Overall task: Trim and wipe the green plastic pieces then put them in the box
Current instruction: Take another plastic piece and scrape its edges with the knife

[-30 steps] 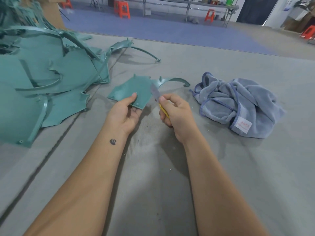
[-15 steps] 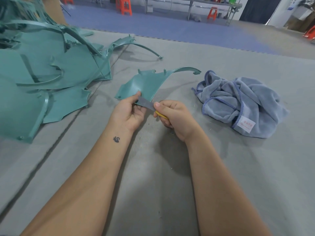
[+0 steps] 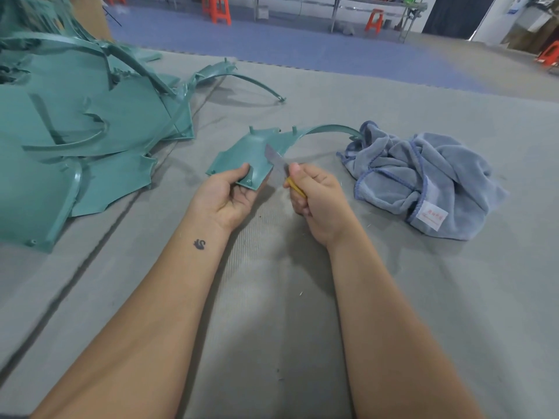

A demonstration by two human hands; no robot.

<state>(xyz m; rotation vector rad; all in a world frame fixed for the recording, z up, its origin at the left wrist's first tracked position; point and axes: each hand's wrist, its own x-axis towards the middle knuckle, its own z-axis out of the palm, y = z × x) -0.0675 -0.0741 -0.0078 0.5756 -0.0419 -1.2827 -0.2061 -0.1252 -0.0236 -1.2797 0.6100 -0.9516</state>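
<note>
My left hand (image 3: 227, 195) holds a green plastic piece (image 3: 251, 152) by its near edge, thumb on top and fingers underneath. The piece is a flat panel with small pegs and a long curved strip that reaches right toward the cloth. My right hand (image 3: 314, 195) grips a knife (image 3: 276, 160) with a yellow handle and a grey blade. The blade lies against the panel's right edge. A crumpled blue-grey cloth (image 3: 423, 179) with a white label lies to the right on the grey mat (image 3: 272, 297). No box shows in this view.
A big heap of green plastic pieces (image 3: 75, 140) fills the left side, with one curved strip (image 3: 251, 83) arching out behind. Beyond the mat lies a blue floor with orange stools (image 3: 220, 9) and a metal table (image 3: 338, 4). A seam runs along the mat at left.
The knife blade has swung up from lying flat near my left thumb to standing against the panel's right edge. The panel has tipped back down and its strip now reaches the cloth.
</note>
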